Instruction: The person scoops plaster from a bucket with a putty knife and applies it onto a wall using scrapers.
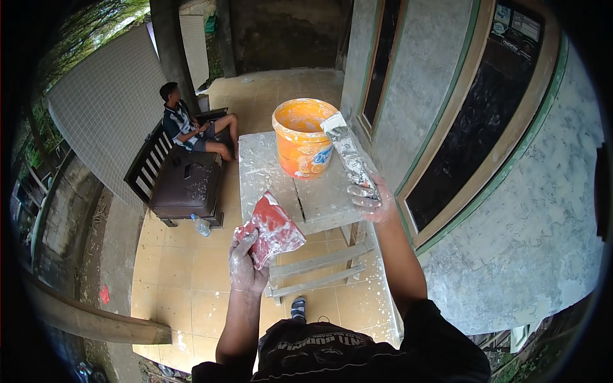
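Observation:
My left hand [248, 262], dusted with white, grips a flat red piece [271, 226] smeared with white paste, held in front of the wooden stand's near edge. My right hand [377, 201] is closed around the lower end of a long, paste-covered tool [348, 150], probably a scraper, tilted with its white-coated upper end beside the bucket's rim. The orange bucket [297, 159], streaked with white inside and out, stands upright on the weathered wooden stand [262, 185]. Its lower rungs show below my hands.
A person [182, 127] sits on a dark wooden bench [179, 185] at the left, with a plastic bottle [200, 225] on the tiled floor [179, 268] beside it. A grey plastered wall [498, 255] with framed dark panes runs along the right. A low beam [102, 313] crosses the lower left.

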Motion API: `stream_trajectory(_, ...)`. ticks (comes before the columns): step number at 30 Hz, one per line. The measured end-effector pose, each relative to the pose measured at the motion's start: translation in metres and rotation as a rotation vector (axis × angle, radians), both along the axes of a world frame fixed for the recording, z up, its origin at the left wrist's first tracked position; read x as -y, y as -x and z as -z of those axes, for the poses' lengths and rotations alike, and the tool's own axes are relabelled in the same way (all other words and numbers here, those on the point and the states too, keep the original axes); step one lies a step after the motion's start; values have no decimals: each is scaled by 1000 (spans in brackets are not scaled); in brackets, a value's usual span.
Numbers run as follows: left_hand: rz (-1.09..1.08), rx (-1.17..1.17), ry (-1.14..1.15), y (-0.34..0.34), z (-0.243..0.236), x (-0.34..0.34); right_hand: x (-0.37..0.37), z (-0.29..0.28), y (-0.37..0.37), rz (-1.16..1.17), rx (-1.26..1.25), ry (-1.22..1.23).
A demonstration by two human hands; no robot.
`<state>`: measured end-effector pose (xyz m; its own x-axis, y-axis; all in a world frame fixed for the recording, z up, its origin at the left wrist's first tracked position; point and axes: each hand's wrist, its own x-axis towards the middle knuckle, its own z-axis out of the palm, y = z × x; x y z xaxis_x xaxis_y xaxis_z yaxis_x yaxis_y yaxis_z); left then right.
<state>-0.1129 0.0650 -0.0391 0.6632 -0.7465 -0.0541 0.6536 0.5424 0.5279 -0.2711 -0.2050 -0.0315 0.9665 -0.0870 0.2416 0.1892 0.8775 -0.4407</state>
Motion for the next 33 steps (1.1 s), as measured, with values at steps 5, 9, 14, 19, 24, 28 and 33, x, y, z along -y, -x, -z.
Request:
stream_trajectory(5, 201, 112, -124, 22, -6, 31, -70, 20, 49, 298, -159, 308)
stream_trajectory(9, 378, 225, -230, 42, -7, 38, -76, 32, 104, 563, -421, 929)
stream_trajectory(14, 614, 249, -157, 65, 10, 33, -94, 51, 177, 558, -511, 1321)
stream_trajectory(19, 860, 4, -86, 93, 27, 28, -138, 66, 247, 545, -659, 1255)
stream_trajectory(24, 860, 2, -219, 130, 55, 32, -191, 51, 273, 1089, -776, 909)
stream_trajectory(28, 961, -12, -248, 167, 52, 34, -206, 49, 277, 1562, -809, 1517)
stream_trajectory(33, 989, 37, -211, 182, 45, 33, -235, 81, 317, 1667, -924, 1841)
